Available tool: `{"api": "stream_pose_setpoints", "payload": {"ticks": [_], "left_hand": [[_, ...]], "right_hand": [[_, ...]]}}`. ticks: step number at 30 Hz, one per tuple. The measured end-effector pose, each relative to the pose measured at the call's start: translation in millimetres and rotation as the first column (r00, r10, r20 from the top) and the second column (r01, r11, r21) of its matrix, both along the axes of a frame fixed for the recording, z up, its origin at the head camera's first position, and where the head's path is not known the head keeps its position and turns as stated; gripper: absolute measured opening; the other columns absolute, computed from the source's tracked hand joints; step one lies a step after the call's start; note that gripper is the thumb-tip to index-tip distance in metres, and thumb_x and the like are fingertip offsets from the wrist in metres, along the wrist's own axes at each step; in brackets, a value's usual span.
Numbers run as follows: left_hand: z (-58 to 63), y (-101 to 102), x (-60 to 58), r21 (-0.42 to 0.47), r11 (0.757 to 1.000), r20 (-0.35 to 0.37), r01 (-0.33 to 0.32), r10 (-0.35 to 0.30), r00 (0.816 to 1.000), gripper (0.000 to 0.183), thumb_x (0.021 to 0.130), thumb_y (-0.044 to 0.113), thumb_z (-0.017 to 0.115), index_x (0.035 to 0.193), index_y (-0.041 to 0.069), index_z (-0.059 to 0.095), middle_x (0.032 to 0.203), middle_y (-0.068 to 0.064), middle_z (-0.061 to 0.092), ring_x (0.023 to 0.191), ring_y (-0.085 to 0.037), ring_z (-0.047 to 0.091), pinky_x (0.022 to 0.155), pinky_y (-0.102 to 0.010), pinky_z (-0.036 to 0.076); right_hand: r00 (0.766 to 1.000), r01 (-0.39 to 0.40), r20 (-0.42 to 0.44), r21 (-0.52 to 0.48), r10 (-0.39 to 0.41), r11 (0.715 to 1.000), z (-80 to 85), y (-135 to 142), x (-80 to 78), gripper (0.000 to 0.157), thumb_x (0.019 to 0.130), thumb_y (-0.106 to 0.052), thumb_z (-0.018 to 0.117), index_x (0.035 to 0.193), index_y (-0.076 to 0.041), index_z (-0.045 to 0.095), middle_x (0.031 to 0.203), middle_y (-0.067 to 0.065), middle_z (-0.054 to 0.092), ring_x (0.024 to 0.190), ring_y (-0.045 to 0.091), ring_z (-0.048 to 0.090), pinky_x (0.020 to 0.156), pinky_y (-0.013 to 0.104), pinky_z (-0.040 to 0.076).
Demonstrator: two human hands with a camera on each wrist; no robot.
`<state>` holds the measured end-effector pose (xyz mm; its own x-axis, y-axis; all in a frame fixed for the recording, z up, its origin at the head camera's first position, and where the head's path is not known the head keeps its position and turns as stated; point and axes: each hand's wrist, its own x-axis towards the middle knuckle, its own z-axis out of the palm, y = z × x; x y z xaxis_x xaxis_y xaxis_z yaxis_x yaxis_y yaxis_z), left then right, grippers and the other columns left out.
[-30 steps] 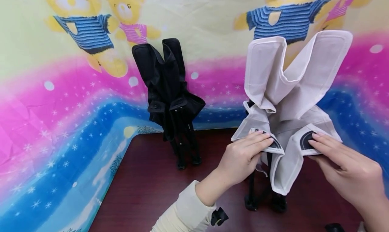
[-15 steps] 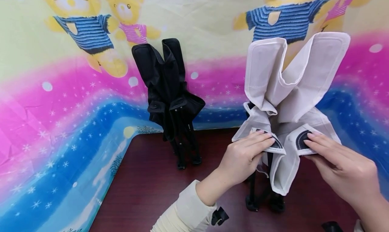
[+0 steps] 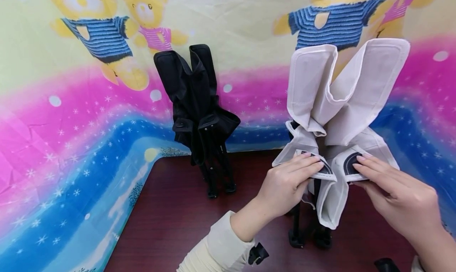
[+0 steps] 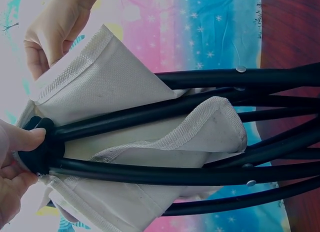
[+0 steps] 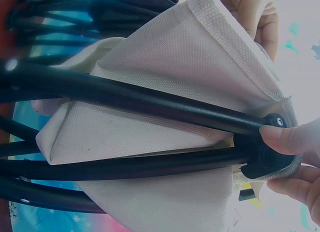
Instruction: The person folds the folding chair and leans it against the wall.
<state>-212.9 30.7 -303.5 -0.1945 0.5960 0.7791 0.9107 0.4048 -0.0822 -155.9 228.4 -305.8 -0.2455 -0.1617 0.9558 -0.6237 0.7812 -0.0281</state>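
Note:
A partly folded folding chair with off-white fabric [image 3: 308,86] and black legs stands on the table, its back panels spread in a V. My left hand [image 3: 285,183] grips the left front seat corner, fingers over its dark patch. In the left wrist view the thumb presses the black plastic joint [image 4: 42,154] beneath that corner. The opposite front corner is in my right hand [image 3: 404,194], which pinches it from above and below. Its thumb lies on another black joint [image 5: 265,154] in the right wrist view. Between the hands the seat fabric sags in a fold.
To the left, a second folding chair in black [image 3: 194,94] stands folded on the dark red-brown table [image 3: 167,228]. Behind the table hangs a colourful cloth [image 3: 71,153] printed with bears. A black clip [image 3: 257,253] hangs by the left sleeve.
My right hand has moved a little left with its seat corner, so the two front corners are closer together. The front legs have drawn slightly nearer each other. The left hand has barely moved.

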Motion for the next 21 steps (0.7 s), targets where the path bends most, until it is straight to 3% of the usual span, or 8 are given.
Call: {"api": "stream_pose_setpoints", "payload": {"ticks": [21], "left_hand": [[1.2,2.4,0.9,0.016,1.000,0.011,0.009,-0.010,1.000,0.030,0.076,0.004,0.061,0.106,0.008,0.063,0.110,-0.002,0.058,0.109,-0.009,0.047,0.097,-0.018,0.025]], "right_hand": [[1.000,-0.005,-0.010,-0.029,0.004,1.000,1.0,-7.5,-2.7,0.037,0.085,-0.034,0.052,0.086,-0.001,0.069,0.089,0.012,0.065,0.098,0.003,0.053,0.088,0.014,0.035]]}}
